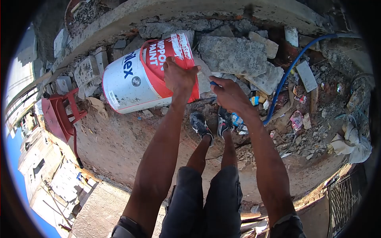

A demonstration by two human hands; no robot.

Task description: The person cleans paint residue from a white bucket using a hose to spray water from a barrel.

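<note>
A large white and red paint bucket (pixel 131 81) lies on its side on the ground, its mouth end toward the right. My left hand (pixel 179 77) grips it near the red rim, fingers over the side and thumb toward the mouth. Just to the right, my right hand (pixel 232 95) is closed around a small blue handle (pixel 214 83). Whatever extends from that handle toward the bucket's mouth is hard to make out. The inside of the bucket is hidden from this angle.
Broken concrete slabs (pixel 232 55) lie beyond the bucket, against a low curved wall (pixel 190 14). A blue hose (pixel 283 79) curves through rubble on the right. A red wheelbarrow (pixel 59 117) stands at the left, and a whitish sack (pixel 351 144) lies far right.
</note>
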